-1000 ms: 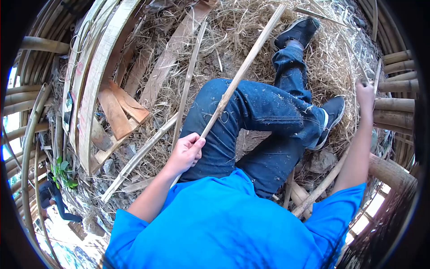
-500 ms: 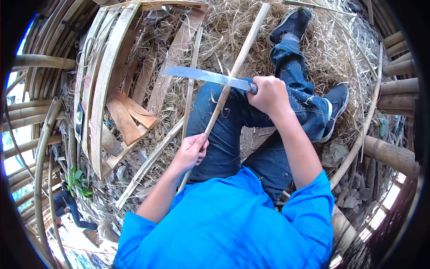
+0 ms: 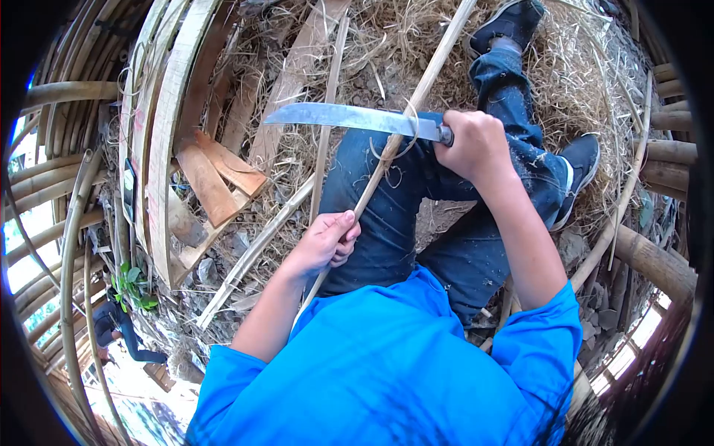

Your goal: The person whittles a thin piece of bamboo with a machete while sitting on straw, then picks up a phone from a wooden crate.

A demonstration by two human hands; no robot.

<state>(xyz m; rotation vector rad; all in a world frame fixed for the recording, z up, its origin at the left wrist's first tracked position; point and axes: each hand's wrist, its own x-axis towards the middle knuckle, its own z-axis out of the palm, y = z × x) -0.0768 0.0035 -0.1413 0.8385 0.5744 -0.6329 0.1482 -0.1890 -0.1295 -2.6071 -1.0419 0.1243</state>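
I sit on the ground with my legs in blue jeans (image 3: 387,215) crossed. My left hand (image 3: 325,241) grips a long thin bamboo strip (image 3: 428,78) that runs up and away across my knee. My right hand (image 3: 474,145) holds the handle of a long steel knife (image 3: 346,117). The blade points left and lies across the strip just above my knee. A thin curl of shaving (image 3: 394,152) hangs from the strip under the blade.
Dry bamboo shavings (image 3: 580,67) cover the ground around my black shoes (image 3: 513,18). Split bamboo slats and flat wood pieces (image 3: 216,182) lie at the left. Thick bamboo poles (image 3: 654,260) stand at the right edge. A small green plant (image 3: 130,286) grows at the lower left.
One second ago my right hand was stretched out to the far right. It has since come in holding the knife and set the blade across the strip, shaving a curl.
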